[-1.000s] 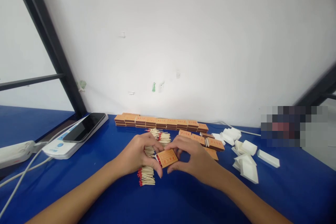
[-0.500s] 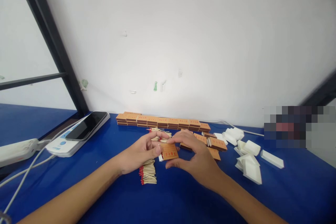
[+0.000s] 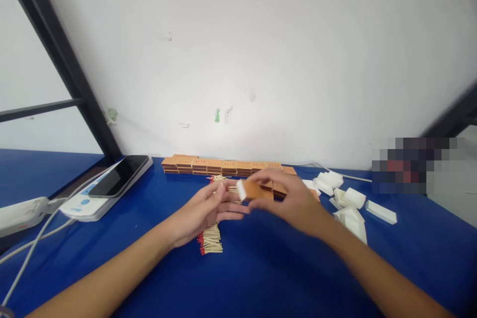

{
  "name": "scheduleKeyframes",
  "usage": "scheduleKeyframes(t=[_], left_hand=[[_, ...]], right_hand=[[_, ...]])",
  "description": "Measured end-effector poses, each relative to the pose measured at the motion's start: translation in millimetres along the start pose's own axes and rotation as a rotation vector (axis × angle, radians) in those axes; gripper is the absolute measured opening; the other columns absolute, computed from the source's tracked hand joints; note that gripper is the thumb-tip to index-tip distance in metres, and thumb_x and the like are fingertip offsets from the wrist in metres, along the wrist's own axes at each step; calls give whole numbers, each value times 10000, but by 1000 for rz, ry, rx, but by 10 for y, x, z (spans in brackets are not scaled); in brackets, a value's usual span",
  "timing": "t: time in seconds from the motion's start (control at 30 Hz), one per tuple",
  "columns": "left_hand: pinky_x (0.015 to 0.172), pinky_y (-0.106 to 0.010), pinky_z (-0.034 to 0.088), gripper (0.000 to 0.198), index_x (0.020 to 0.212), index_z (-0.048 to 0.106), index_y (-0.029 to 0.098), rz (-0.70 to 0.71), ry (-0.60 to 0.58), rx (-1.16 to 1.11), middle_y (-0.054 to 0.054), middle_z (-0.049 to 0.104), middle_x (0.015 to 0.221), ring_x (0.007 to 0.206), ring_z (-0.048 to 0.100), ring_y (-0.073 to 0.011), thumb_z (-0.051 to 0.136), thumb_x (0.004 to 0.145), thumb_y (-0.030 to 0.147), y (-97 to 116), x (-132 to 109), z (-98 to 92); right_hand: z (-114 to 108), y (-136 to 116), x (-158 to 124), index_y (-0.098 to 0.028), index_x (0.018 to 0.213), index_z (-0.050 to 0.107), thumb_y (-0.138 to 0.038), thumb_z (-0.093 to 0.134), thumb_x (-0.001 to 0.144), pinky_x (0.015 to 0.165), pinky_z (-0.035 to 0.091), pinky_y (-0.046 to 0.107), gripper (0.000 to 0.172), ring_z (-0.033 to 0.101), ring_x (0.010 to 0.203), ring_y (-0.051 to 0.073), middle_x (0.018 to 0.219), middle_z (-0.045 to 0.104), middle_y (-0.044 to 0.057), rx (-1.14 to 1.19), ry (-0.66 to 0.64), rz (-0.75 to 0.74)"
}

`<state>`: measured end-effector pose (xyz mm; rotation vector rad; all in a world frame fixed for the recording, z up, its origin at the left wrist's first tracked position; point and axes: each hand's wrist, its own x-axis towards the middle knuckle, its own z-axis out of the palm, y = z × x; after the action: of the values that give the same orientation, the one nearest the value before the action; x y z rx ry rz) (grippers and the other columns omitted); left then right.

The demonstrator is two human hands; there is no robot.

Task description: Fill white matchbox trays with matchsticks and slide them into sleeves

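Observation:
My right hand [image 3: 285,196] grips an orange matchbox [image 3: 257,191] between thumb and fingers, its white inner tray end sticking out on the left. Just left of it, my left hand [image 3: 210,211] is open, palm turned up, fingers stretched toward the box and holding nothing I can see. A pile of red-tipped matches [image 3: 211,241] lies below the left hand. More matches [image 3: 219,178] show behind that hand, partly covered by its fingers. Other matchboxes [image 3: 279,189] lie behind my right hand, mostly hidden by it.
Stacked matchboxes [image 3: 214,165] form a long row along the wall. Several white paper trays [image 3: 354,198] are scattered to the right. At left a phone [image 3: 119,176] rests on a white box [image 3: 84,206], near a power strip [image 3: 22,213] and cables [image 3: 40,243].
The matchbox has left my left hand and moved right and up in my right hand, tilting. My left fingers have opened out. The view has shifted slightly.

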<state>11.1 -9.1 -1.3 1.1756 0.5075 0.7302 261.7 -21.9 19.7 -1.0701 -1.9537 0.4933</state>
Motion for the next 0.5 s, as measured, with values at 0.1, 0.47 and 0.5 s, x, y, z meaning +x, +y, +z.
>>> scheduleKeyframes(t=[0.1, 0.47, 0.5], left_hand=[[973, -385, 573, 555, 1273, 647, 173, 44, 106, 107, -162, 707, 1258, 1104, 711, -251, 690, 932, 609, 62, 27, -32], [721, -253, 498, 356, 968, 724, 149, 114, 200, 267, -45, 718, 830, 733, 628, -121, 777, 894, 494, 89, 64, -98], [722, -248, 497, 346, 950, 721, 151, 116, 206, 274, -42, 717, 831, 733, 628, -117, 775, 897, 489, 90, 68, -106]], right_hand=[[-495, 394, 112, -251, 1105, 746, -565, 811, 811, 942, 531, 484, 435, 665, 1075, 311, 1182, 738, 102, -244, 166, 110], [-910, 1452, 126, -192, 1095, 758, -531, 771, 793, 878, 532, 433, 454, 691, 988, 289, 1057, 769, 118, -470, 46, 287], [-881, 1474, 124, -189, 1120, 753, -534, 777, 783, 873, 539, 427, 483, 698, 990, 287, 1060, 770, 120, -457, 59, 287]])
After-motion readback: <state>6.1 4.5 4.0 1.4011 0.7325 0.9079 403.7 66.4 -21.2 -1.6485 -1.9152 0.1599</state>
